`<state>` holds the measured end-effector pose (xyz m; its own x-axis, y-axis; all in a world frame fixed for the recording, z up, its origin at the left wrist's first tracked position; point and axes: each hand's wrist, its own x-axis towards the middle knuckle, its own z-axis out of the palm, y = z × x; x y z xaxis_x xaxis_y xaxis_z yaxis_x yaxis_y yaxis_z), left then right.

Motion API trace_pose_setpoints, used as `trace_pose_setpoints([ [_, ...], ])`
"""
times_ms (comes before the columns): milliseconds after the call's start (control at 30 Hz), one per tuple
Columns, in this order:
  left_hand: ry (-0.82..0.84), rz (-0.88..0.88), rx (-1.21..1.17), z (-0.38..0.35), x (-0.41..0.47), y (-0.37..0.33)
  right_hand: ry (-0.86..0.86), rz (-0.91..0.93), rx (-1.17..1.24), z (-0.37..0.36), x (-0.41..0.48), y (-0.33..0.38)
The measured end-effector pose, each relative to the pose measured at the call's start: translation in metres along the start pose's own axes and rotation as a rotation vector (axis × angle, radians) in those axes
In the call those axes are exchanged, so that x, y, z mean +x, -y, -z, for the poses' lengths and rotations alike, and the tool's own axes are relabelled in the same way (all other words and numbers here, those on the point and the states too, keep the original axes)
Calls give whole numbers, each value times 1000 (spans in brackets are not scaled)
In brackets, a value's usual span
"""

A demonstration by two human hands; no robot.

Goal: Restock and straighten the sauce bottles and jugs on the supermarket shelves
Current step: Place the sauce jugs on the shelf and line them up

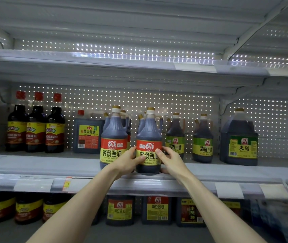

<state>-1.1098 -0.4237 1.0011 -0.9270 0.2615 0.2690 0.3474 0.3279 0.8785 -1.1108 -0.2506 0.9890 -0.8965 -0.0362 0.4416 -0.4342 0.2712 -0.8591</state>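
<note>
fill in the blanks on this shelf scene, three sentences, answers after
1. The left hand and right hand grip a soy sauce jug whose label is yellow and ____.
2. The two vinegar jugs right of it have ____ labels.
3. The gripped jug stands at the ____ edge of the shelf.

Missing words: red, green, front.

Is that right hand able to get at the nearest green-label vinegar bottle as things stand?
Probably yes: the right hand holds the red-label soy bottle, and the green-label vinegar bottle stands right beside it with nothing between. It must let go first.
</note>
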Motion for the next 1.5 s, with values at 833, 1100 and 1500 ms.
trace_pose_setpoints([
  [833,-120,-51,55,-5,-8,1,-21,-17,-32,3,-4,9],
  [1100,-269,-181,91,3,-34,-17,-89,45,-70,18,-17,44],
  [1500,-289,-260,47,-6,-109,-21,-132,52,-106,10,-92,60],
])
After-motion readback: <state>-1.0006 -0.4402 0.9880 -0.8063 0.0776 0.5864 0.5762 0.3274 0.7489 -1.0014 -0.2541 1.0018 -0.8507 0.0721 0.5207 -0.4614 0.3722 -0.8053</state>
